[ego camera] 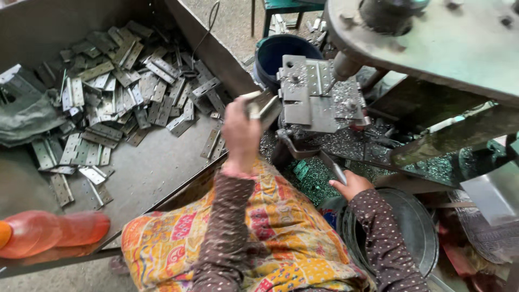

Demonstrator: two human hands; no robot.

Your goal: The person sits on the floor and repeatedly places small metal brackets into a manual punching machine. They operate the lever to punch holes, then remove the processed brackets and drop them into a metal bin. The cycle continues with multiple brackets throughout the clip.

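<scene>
My left hand (pixel 240 132) is raised at the middle of the view and grips a folded metal hinge (pixel 263 106) just left of the drill press jig (pixel 313 97). My right hand (pixel 351 185) sits lower right, closed around a thin metal lever handle (pixel 336 170) that slopes up toward the machine. The jig is a grey steel plate block with holes, covered in shiny metal shavings (pixel 346 143). Both arms wear dark dotted sleeves over a colourful patterned cloth on my lap.
A large metal tray (pixel 151 178) at left holds several loose grey hinges (pixel 124 92). An orange plastic bottle (pixel 54 232) lies at its near edge. A dark blue bucket (pixel 281 51) stands behind the jig. The machine's heavy arm (pixel 432 43) overhangs at top right; a round pan (pixel 416 227) sits lower right.
</scene>
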